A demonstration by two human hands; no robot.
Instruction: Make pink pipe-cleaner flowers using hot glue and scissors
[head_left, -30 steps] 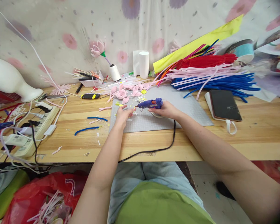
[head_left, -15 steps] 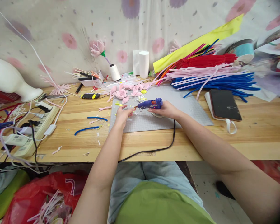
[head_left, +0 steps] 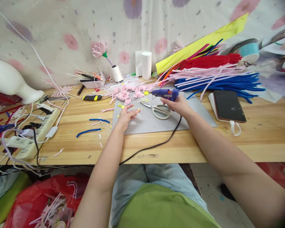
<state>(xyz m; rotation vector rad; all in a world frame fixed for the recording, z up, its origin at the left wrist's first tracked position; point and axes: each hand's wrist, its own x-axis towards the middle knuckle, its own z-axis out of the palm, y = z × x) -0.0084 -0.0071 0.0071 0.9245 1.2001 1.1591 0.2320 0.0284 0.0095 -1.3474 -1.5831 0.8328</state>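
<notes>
My right hand (head_left: pixel 177 104) is wrapped round a blue glue gun (head_left: pixel 165 94), its nozzle pointing left above the grey cutting mat (head_left: pixel 142 125). A black cord runs from it toward the table's front edge. Over the mat's left part, my left hand (head_left: pixel 127 116) pinches a tiny piece with a yellow tip and white strands (head_left: pixel 139 113). Between the hands lie scissors (head_left: pixel 161 112) with pale handles. Pink fuzzy petals (head_left: pixel 123 95) are heaped at the mat's back left edge, beside small yellow scraps.
Blue, pink and red pipe cleaners (head_left: pixel 216 83) are piled at the back right. A black power bank (head_left: pixel 230 106) lies at the right. A loaded power strip (head_left: pixel 41 131), a yellow-black cutter (head_left: pixel 91 98) and two short blue stems (head_left: pixel 88 132) are on the left.
My right hand has moved the glue gun right and slightly up, away from my left hand. The scissors beneath are now uncovered. My left hand has barely moved.
</notes>
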